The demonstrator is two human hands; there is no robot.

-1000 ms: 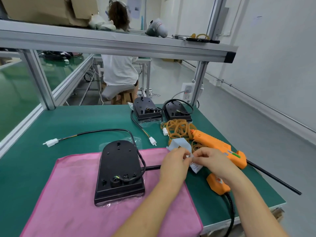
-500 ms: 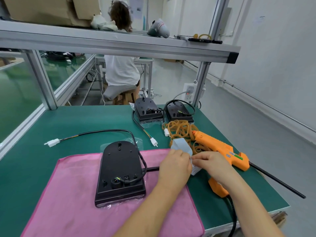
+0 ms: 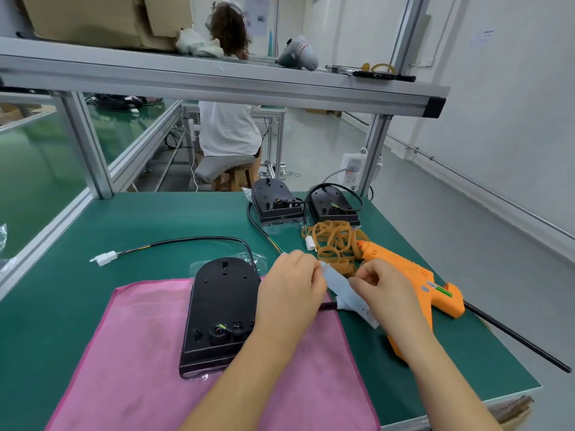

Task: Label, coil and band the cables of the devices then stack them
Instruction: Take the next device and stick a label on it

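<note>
While between left hand (image 3: 292,286) and right hand (image 3: 384,287), label strip (image 3: 337,283) near device (image 3: 222,306).

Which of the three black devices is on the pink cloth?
The nearest device, beside the left hand, lies on the cloth. The back-left device and back-right device sit on the green table.

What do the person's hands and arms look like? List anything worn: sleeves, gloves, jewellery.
The left hand and the right hand are bare: no gloves, and no rings, watch or wristband show. The left forearm and the right forearm are uncovered down to the lower edge of the head view. No sleeve or cuff comes into the picture, and no markings can be seen.
</note>
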